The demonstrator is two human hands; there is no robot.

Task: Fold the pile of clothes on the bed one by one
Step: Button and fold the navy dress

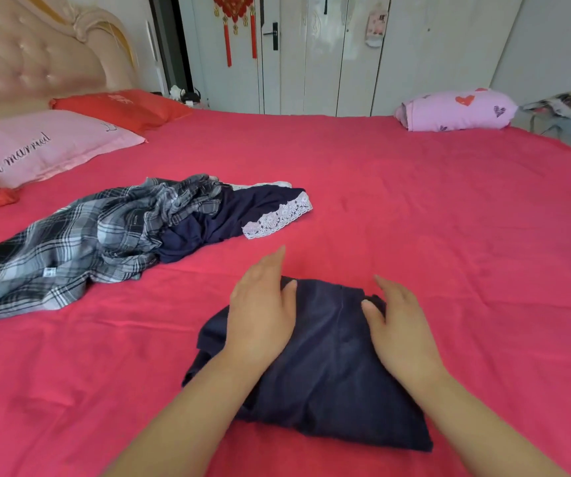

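On the bed (414,201), close to the person, lay one dark navy garment (332,356), doubled into a rough oblong. Both hands were set on it, probably to press the layers flat so the fold would keep. The left hand (260,315) lay palm down across its far left corner, fingers straight and together, their tips reaching past the cloth over the sheet. The right hand (401,328) lay over the far right edge with its thumb against a small rumple there, most likely smoothing it. Neither hand had a grip on anything: both were wide and flat, pressing rather than pinching. The near edge of the garment looked uneven, so I judged the fold nearly done but not yet tidy. Well apart to the left sat the unfolded pile, placed within reach yet away from the folding spot: one plaid shirt (70,249) sprawled across one lace-trimmed navy piece (242,215). A white lace strip (263,184) showed behind them, and whether it was a third garment could not be told. That made one item in hand and at least two to do. Beyond lay four pillows: one pink pillow (36,146), two red pillows (122,108), and one lilac pillow (456,110) with hearts at the far edge.
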